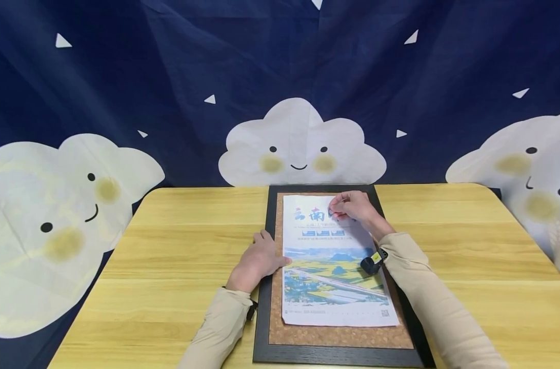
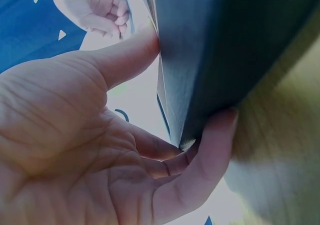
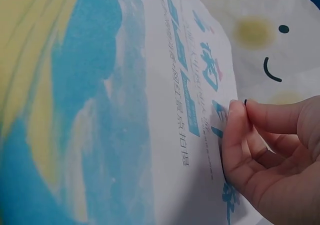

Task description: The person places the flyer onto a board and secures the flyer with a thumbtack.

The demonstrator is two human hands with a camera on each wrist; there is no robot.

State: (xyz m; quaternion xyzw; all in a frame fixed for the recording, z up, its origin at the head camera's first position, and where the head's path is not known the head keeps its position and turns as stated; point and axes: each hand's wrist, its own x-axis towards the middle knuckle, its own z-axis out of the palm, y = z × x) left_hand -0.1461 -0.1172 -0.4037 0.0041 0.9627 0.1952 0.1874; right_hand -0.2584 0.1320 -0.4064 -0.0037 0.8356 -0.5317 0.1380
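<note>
A framed corkboard (image 1: 340, 337) lies on the table, its frame dark. On its cork is a printed poster (image 1: 326, 312) with a landscape picture and blue lettering at the top. My left hand (image 1: 258, 260) grips the board's left side, thumb reaching over the frame to the poster's edge. In the left wrist view, its fingers (image 2: 195, 180) curl against the frame's outer side (image 2: 185, 60). Near the poster's top right, my right hand (image 1: 352, 206) pinches a small dark object (image 3: 245, 102) between thumb and forefinger, close over the lettering. Most of that object is hidden by the fingertips.
The wooden table (image 1: 183, 266) extends to both sides of the board. Behind its far edge hangs a dark blue curtain (image 1: 243, 56) printed with white smiling clouds (image 1: 303, 128). A black wrist camera (image 1: 371, 264) on the right forearm overlaps the poster in the head view.
</note>
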